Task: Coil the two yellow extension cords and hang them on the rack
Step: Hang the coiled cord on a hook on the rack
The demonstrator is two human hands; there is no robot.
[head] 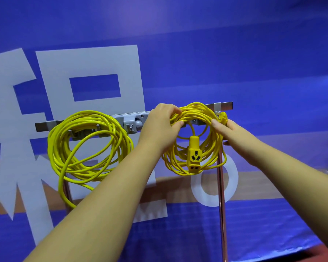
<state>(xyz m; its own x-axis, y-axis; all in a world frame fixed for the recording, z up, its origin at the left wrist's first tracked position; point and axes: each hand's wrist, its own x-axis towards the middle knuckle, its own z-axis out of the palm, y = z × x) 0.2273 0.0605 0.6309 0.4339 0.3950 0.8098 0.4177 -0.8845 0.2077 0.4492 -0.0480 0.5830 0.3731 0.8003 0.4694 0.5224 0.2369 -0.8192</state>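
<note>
Both arms bare, extended forward and up, converging; left grip knuckles up, fingers curled over top of cord coil; right grip just right of it, fingers and thumb pinching same coil's side.

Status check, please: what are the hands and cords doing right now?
Left hand and right hand grip the second coil at the rack. Already hung at left: the first coil. Nothing blocking.
</note>
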